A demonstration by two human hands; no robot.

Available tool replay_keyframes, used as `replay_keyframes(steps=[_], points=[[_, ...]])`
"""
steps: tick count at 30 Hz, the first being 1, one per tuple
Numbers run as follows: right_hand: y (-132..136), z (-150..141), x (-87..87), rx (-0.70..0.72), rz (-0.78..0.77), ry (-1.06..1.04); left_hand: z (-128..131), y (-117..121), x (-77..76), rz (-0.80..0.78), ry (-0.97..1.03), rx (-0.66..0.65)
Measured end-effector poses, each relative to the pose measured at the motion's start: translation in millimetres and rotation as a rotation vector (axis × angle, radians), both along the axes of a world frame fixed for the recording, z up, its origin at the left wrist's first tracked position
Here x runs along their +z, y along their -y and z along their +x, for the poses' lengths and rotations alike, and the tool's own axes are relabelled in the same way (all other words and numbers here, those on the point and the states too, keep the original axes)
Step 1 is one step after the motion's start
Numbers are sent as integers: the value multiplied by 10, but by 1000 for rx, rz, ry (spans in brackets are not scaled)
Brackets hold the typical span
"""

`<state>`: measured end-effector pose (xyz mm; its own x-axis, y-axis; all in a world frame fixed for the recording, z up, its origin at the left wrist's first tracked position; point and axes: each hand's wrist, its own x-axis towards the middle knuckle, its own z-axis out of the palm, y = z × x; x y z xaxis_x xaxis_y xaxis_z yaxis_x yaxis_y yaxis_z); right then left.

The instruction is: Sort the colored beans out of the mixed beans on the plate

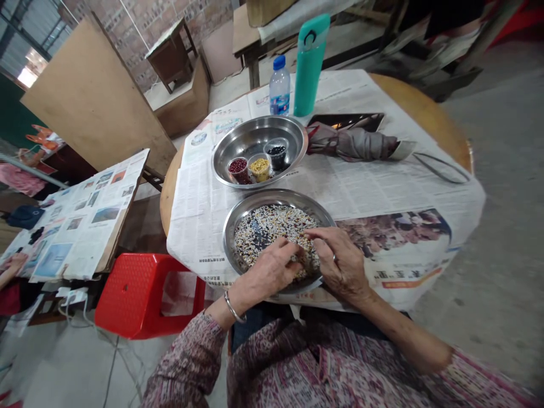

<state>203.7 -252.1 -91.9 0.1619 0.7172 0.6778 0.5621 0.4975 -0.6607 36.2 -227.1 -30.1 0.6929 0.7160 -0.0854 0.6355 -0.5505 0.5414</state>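
Observation:
A shallow steel tray point(226, 233) holds a spread of mixed white, yellow and dark grains and beans point(276, 218). Over its near part is my left hand point(272, 265), fingers curled down into the grains and their tips partly hidden. My right hand point(343, 263) reaches over the right rim, closed with thumb and forefinger close together; whatever lies between them is too small to make out. Just behind, a steel bowl point(238, 139) holds three clear cups: red beans point(238, 170), yellow beans point(259, 168) and black beans point(277, 154).
Newspaper point(199, 209) covers the round table. Toward the back stand a water bottle point(279, 88) and a teal flask point(311, 68), with a dark phone or tablet point(361, 121) and a folded grey umbrella point(352, 143) nearby. A red stool point(131, 294) is at the left.

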Motion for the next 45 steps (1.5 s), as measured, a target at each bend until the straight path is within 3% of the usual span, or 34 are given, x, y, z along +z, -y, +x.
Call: replay_keyframes(steps=[4, 7, 10, 14, 17, 19, 21, 24, 28, 30, 32, 37, 39, 45], points=[[3, 3, -1, -14, 4, -3, 116, -49, -33, 154, -116, -274], [4, -6, 19, -19, 5, -4, 187, -181, -49, 325, -234, -311], [1, -19, 31, -23, 11, -14, 218, -365, -51, 452, -296, -225], [-2, -22, 25, -26, 15, -15, 145, -533, 7, 419, -428, 84], [0, -16, 26, -32, 0, -21, 2, -470, 120, 309, -500, 262], [3, -12, 33, -34, -15, -17, -110, -335, 220, 243, -522, 300], [5, -8, 38, -32, -28, -8, -211, -171, 309, 196, -493, 253], [6, -6, 36, -27, -34, -5, -293, 18, 354, 106, -419, 23], [3, -10, 19, -22, -36, -12, -184, 7, 207, 51, -334, -174], [-2, -14, 14, -26, -34, -11, -59, -104, 114, 104, -336, -178], [-6, -17, 15, -28, -34, -12, 62, -244, 63, 175, -337, -96], [-4, -24, 31, -27, -28, -32, 193, -511, 106, 323, -250, 159], [4, -25, 35, -32, -21, -42, 208, -554, 118, 351, -255, 145], [18, -8, 13, -27, -3, -45, 380, -589, 3, 316, -256, -74]])
